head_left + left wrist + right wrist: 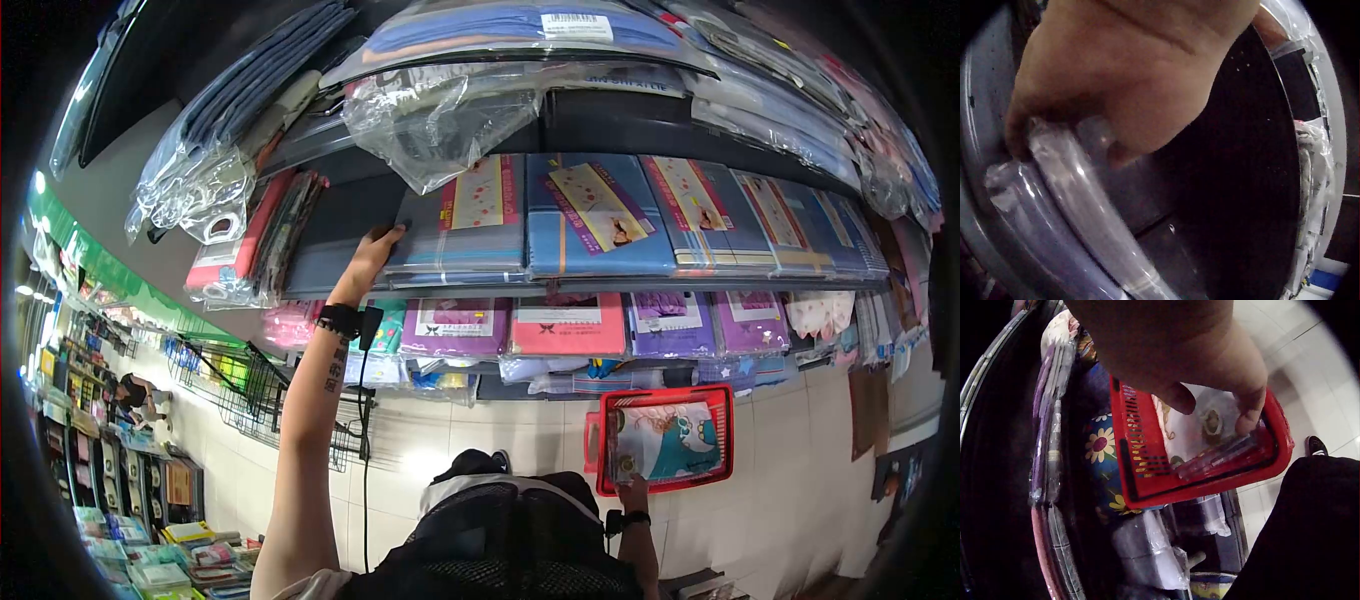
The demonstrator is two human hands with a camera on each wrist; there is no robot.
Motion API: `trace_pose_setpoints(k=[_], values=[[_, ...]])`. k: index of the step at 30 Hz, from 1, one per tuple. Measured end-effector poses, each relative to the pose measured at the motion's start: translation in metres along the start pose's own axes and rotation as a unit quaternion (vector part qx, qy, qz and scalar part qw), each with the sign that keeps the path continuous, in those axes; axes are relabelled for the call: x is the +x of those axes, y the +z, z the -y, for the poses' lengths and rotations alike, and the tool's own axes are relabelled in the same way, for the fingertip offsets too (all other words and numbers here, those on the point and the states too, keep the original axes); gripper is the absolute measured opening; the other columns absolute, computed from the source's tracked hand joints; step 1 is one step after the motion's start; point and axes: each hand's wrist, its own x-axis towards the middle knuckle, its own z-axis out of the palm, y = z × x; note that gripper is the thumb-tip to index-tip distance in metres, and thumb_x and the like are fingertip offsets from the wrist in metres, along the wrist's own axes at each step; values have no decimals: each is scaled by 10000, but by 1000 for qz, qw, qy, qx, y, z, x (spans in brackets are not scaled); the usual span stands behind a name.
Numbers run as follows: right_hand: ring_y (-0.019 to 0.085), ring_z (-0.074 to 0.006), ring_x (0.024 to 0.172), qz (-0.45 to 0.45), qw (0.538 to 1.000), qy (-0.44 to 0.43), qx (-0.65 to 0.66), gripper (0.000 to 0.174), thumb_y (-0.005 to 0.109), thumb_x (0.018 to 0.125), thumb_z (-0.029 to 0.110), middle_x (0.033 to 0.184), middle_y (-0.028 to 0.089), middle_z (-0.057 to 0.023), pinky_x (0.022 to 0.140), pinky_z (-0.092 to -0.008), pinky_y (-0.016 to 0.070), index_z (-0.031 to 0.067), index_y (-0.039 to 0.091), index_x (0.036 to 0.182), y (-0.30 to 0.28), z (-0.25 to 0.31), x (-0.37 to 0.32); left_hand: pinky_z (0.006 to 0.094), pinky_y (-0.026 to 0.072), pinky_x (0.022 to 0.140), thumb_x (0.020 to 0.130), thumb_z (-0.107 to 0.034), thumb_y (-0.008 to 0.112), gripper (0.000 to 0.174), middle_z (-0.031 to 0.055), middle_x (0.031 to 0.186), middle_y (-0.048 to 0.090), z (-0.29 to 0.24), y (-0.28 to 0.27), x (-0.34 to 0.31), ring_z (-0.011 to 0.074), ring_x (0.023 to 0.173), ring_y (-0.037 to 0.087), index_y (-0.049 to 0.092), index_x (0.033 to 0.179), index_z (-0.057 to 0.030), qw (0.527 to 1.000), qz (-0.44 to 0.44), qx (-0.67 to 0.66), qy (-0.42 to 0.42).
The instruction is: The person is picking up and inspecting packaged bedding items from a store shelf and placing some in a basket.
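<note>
On the left, grips a smooth, film-wrapped grey packet (465, 240) by its near left corner with the left hand (370, 258) — fingers curled round the edge, thumb pinching. Lies flat on the dark shelf (335, 235), rectangular, with its rounded folded edge facing outward; passes at the back under crinkled clear plastic (435, 120), so cannot tell its long axis. Farther right, touches a glossy white-and-teal packet (690, 445) with the right hand (632, 491), fingers bent down, thumb apart — cannot tell whether gripping. Lies lengthwise left to right inside a slotted red plastic basket (726, 420).
</note>
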Motion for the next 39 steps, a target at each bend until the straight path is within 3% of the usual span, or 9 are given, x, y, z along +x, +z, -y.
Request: trace_pose_setpoints(k=[8,19,22,26,27,29,33,36,39], values=[[643,-335,835,21,995,-47,-82,334,695,750,175,891,639,-154,671,-424,537,-22,605,1005,-2,-9,-5,407,434,924,820,-521,667,647,278,1097,639,-2,22,-4,397,1091,581,612,1090,65,963,-94,248,-57],[592,-288,745,-6,989,-15,150,230,563,843,153,936,533,-131,569,-375,519,38,500,1032,31,-151,44,337,531,682,837,-346,729,622,132,1046,632,-36,20,-35,242,982,620,471,1257,34,995,-92,9,31],[605,-270,761,-31,870,257,420,257,613,818,126,889,548,-116,576,-370,526,28,515,1034,17,-101,34,325,567,599,871,-266,689,632,154,1159,568,-54,4,-41,228,940,615,365,1345,-3,995,-44,-86,-2],[619,-198,753,-125,921,-297,-217,306,664,752,-35,885,607,-109,543,-311,521,24,604,1046,7,-114,14,328,557,604,873,-236,678,585,140,1161,565,-79,-2,-58,208,934,615,386,1335,-26,981,-118,-144,60],[620,-230,744,16,997,-50,-57,313,688,758,29,836,602,-98,525,-327,508,40,612,1061,0,-75,6,346,561,623,891,-235,657,556,121,1145,566,-67,-8,-51,213,926,616,390,1332,-27,978,-92,-173,72],[606,-229,748,-84,841,235,481,181,659,797,194,777,588,-78,533,-321,497,67,606,914,8,-50,0,370,569,658,922,-217,622,483,113,1144,551,-57,2,-49,225,956,610,406,1310,-26,967,-75,-230,78],[600,-227,724,-104,825,281,480,121,608,820,189,776,585,-70,560,-336,501,72,588,845,20,-91,12,394,571,693,934,-177,608,407,122,1144,538,-72,62,-56,228,990,593,421,1263,-25,955,-43,-284,70],[598,-230,708,-91,976,-60,189,126,588,828,194,781,586,-74,573,-332,500,68,592,832,45,-171,32,393,549,737,924,-179,626,492,141,1162,525,-72,119,-56,243,1026,574,366,1310,-21,965,6,-248,88],[599,-256,706,-104,826,222,508,176,581,841,209,850,580,-105,580,-341,500,50,580,916,23,-100,7,396,554,733,916,-188,635,550,157,1230,474,-84,177,-64,248,1054,557,325,1333,-9,967,38,-249,46]])
